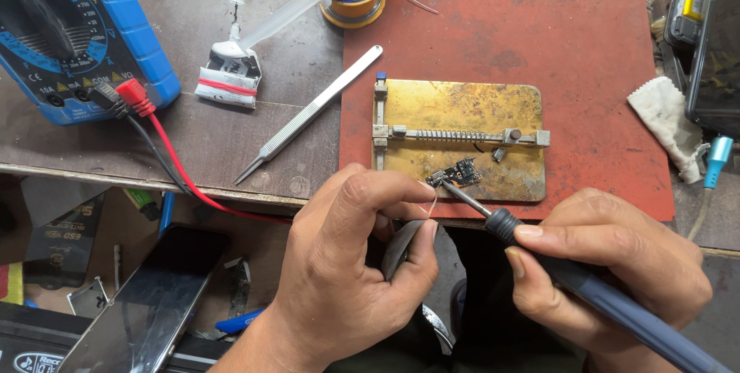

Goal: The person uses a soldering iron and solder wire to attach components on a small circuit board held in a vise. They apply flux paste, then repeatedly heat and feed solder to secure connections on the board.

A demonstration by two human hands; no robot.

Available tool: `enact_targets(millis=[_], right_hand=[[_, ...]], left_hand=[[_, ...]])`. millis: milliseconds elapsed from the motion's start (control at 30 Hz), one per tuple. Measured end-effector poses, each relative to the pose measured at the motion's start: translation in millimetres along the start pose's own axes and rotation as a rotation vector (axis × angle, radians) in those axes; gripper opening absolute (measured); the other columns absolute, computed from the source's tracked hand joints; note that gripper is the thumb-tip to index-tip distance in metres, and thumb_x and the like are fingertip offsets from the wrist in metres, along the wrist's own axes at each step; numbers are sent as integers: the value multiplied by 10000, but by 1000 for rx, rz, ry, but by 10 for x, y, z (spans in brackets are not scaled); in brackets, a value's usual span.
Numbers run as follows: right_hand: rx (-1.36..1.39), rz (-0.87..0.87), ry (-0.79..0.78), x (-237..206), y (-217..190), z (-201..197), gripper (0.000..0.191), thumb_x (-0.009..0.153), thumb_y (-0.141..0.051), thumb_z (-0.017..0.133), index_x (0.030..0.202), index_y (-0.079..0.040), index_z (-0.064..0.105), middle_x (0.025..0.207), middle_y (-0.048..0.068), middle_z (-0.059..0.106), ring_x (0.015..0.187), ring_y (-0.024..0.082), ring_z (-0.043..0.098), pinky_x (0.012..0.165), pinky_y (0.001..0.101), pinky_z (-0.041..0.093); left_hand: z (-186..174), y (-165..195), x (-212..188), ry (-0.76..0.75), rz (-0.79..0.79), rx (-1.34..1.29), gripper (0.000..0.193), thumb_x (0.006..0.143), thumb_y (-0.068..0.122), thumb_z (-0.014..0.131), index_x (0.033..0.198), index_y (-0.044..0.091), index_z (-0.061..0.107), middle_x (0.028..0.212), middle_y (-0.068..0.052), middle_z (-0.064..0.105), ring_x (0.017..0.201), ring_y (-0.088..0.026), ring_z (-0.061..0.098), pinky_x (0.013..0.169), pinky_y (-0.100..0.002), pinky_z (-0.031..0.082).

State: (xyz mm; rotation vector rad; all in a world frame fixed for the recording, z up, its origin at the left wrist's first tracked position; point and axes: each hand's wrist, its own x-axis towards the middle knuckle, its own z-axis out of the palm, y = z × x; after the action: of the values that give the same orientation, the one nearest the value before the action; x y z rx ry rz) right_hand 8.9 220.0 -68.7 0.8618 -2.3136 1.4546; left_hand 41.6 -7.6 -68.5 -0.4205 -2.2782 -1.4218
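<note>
A small dark circuit board (455,176) lies on a brass holder plate (462,107) with a ridged clamp bar (455,136). My right hand (617,265) grips a blue-grey soldering iron (609,296), and its metal tip touches the board's left end. My left hand (347,265) pinches a thin strand of solder wire (432,203) just below the tip, and a dark curved object rests against its palm.
The plate lies on a red mat (539,26). Steel tweezers (308,115) lie left of it. A blue multimeter (69,30) with red and black leads sits far left. A solder spool (356,5), a syringe, a squeezed tube (230,76) and a white cloth (667,122) are around. A phone (154,296) lies below the bench edge.
</note>
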Motion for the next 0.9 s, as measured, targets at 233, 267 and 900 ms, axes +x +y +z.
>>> enact_targets(millis=[233,267,900], right_hand=[[-1,10,47,-16,-3,27,251,781,-37,806,979,10,660,762,92,682,676,152,652,602,254,520],[2,3,56,-11,6,38,248,788,-37,804,981,11,655,763,91,679,666,145,661,612,257,526],[189,16,220,-123,143,81,202,850,-32,716,1010,48,623,759,112,673,650,157,662,565,236,533]], left_hand=[[2,9,3,-3,-15,-12,402,886,-8,790,1205,89,565,953,-27,651,834,-107,723,662,-220,571],[1,11,5,-3,-18,-15,402,885,-9,790,1204,88,565,951,-28,650,831,-106,723,659,-218,572],[-4,-30,-21,3,23,-25,410,906,-6,788,1222,105,550,974,-9,677,825,-92,703,645,-200,540]])
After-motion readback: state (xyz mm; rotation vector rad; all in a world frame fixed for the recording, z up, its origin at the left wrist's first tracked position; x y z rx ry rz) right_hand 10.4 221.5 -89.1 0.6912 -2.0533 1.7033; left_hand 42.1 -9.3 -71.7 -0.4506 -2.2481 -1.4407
